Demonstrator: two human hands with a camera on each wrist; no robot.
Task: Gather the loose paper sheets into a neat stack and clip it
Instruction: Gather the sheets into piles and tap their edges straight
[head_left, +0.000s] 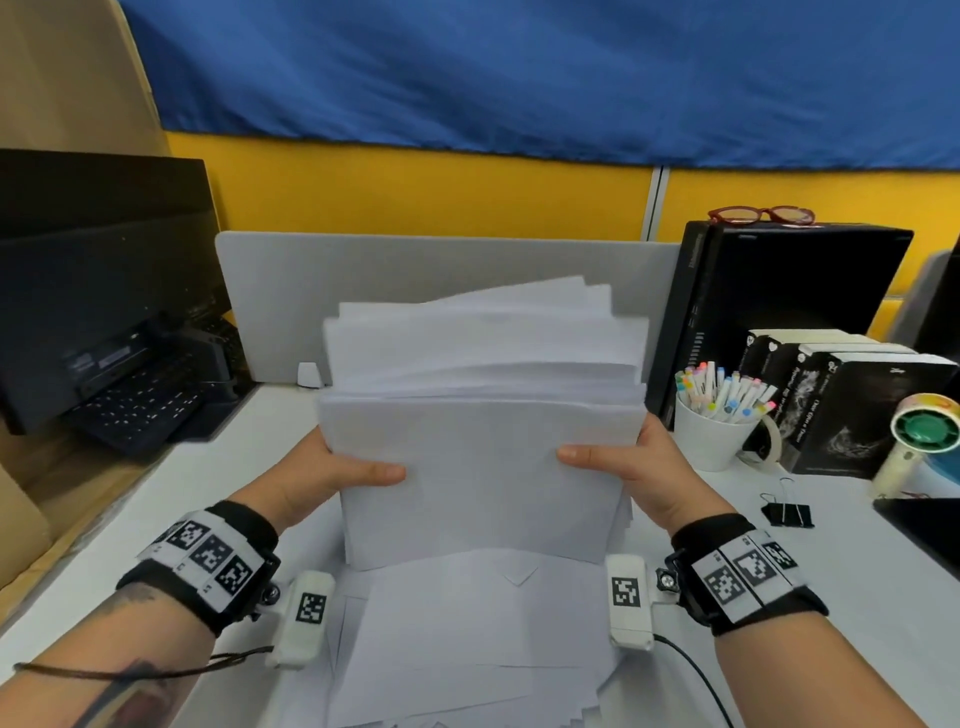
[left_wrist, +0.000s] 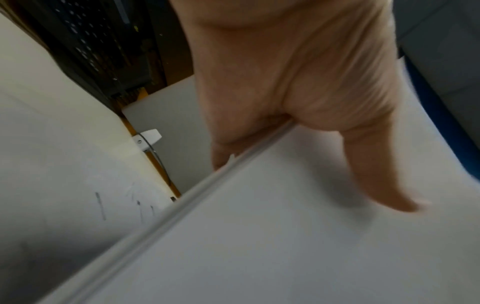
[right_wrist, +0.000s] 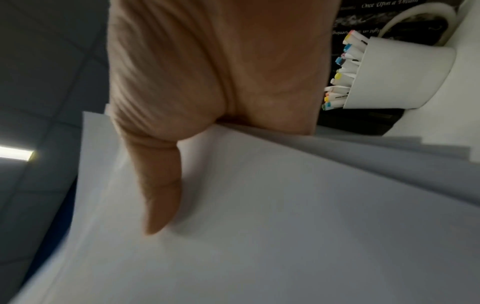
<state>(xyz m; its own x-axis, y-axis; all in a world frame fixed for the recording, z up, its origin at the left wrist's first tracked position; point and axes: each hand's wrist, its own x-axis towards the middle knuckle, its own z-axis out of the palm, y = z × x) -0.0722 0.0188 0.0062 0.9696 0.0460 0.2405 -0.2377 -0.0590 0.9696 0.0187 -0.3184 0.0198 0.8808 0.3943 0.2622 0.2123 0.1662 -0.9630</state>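
Note:
I hold a thick bundle of white paper sheets (head_left: 480, 415) upright above the desk, its top edges fanned and uneven. My left hand (head_left: 332, 470) grips the bundle's left edge, thumb laid across the front sheet (left_wrist: 285, 236), fingers hidden behind. My right hand (head_left: 623, 460) grips the right edge the same way, thumb on the front sheet (right_wrist: 259, 226). More loose white sheets (head_left: 467, 639) lie flat on the desk under the bundle. A black binder clip (head_left: 787, 512) lies on the desk to the right, beyond my right wrist.
A white cup of markers (head_left: 719, 421) (right_wrist: 397, 78), boxed books (head_left: 852, 405), a tape roll and a small fan (head_left: 922, 436) crowd the right side. A black computer case (head_left: 779, 301) stands behind them. A keyboard (head_left: 135, 405) and monitor sit left. A grey divider (head_left: 311, 280) backs the desk.

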